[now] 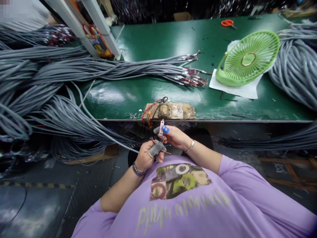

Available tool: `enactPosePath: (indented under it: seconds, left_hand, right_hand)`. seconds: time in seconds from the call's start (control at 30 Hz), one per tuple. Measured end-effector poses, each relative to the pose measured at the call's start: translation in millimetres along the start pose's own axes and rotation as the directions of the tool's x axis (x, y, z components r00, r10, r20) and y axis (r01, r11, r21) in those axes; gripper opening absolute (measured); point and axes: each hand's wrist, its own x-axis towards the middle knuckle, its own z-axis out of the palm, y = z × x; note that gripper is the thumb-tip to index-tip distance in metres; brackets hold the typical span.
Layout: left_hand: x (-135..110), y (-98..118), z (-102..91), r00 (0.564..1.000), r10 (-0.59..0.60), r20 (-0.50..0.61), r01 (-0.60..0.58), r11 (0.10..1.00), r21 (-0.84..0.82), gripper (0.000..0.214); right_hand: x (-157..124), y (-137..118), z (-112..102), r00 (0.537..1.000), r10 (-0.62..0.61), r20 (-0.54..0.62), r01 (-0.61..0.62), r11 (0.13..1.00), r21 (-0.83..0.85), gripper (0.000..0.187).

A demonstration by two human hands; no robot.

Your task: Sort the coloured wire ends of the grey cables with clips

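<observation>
The left hand [145,154] is closed on the end of a grey jacketed cable [126,146], directly in front of the torso, below the bench edge. The right hand [177,138] pinches a small pale strip with a round hole [161,128] between thumb and index finger, just above the cores. Finger covers are worn on both hands (grey on several fingers, blue on the right thumb).

Status of the held end: the coloured wire cores [162,140] are out of the jacket and fanned apart. It appears part-worked; the fingers hide the jacket edge, so no further stage can be confirmed. Cable ends in the bundle [148,70] on the bench carry white bands and reddish leads, and are judged further along. The ends of the hanging cables [59,114] at left are too dark to assess.

The green bench [119,110] supports a wooden block [184,110] at its near edge. Beyond it, a green fan [249,59] stands on white paper [252,90], with orange-handled scissors [227,23] behind. A thick cable coil [297,72] occupies the right; striped tape [37,185] marks the floor.
</observation>
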Motion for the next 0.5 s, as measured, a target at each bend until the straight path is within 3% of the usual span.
enactPosePath:
  seconds: [0.1,0.17,0.37,0.5]
  left_hand:
    - [6,-1,1.7,1.0,0.004,-0.015,-0.005,1.0,-0.013,0.04]
    - [10,-3,2.1,1.0,0.006,-0.019,-0.006,1.0,-0.024,0.041]
    - [12,-5,3.8,0.999,0.007,-0.039,-0.01,0.997,-0.078,0.038]
    - [13,-8,4.4,0.999,0.001,-0.033,-0.004,0.995,-0.1,0.034]
  right_hand:
    - [2,5,2,0.966,-0.196,-0.166,0.168,0.972,-0.167,0.048]
    - [4,8,2,0.943,-0.261,-0.206,0.216,0.952,-0.217,0.052]
    - [11,6,5,0.994,-0.003,-0.109,0.018,0.991,0.135,0.056]
    - [14,3,9,0.988,0.042,-0.148,-0.004,0.969,0.248,0.046]
